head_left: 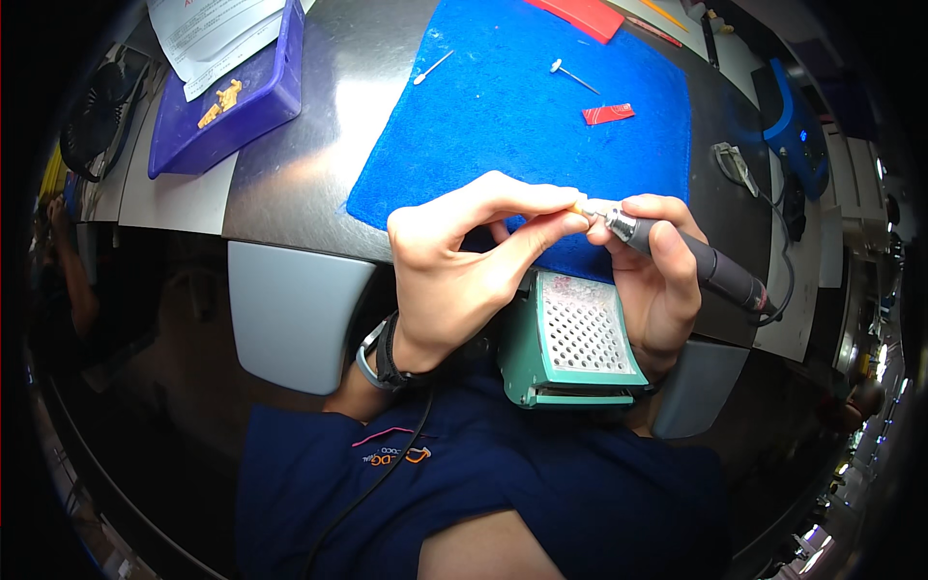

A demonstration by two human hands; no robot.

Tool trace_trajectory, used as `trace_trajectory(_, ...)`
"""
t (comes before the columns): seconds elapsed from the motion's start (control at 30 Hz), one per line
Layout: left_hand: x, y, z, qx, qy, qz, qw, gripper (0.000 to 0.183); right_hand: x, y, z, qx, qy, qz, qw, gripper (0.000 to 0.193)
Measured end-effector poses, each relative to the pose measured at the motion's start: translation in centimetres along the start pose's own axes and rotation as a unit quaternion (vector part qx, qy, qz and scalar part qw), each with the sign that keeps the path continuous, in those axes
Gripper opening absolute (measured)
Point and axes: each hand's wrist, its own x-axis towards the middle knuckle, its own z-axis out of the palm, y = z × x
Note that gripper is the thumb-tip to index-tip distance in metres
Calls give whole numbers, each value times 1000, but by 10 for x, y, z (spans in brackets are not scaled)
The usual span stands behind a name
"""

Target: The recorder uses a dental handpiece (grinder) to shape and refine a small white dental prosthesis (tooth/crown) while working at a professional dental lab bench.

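Note:
My left hand (464, 251) pinches a small yellowish piece (578, 207) between thumb and forefinger; most of it is hidden by the fingertips. Wrapped around a dark rotary handpiece (720, 266) with a silver collar is my right hand (657, 290). The handpiece's tip meets the small piece, or comes very near it; I cannot tell which. Both hands are close together over the near edge of a blue cloth (503, 126). Just below them stands a green box with a perforated metal top (583, 329).
Two thin mounted bits, a left one (432, 68) and a right one (574, 76), lie on the cloth near a red packet (608, 114). A purple tray (232, 135) holds yellowish pieces and papers at left. A blue device (797, 130) and a cable (788, 256) are at right.

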Motion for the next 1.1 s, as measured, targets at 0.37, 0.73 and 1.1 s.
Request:
trace_trajectory(0.37, 0, -2, 0, -1, -8, -6, 1000, 20, 1, 1, 1, 38, 31, 4, 999, 32)
trace_trajectory(0.73, 0, -3, 1, -28, -20, 8, 999, 16, 0, -1, 1, 10, 13, -4, 1000, 29)
trace_trajectory(1.1, -1, -8, -1, -43, -30, 23, 998, 15, 1, 0, 3, -16, 6, -10, 1000, 29)
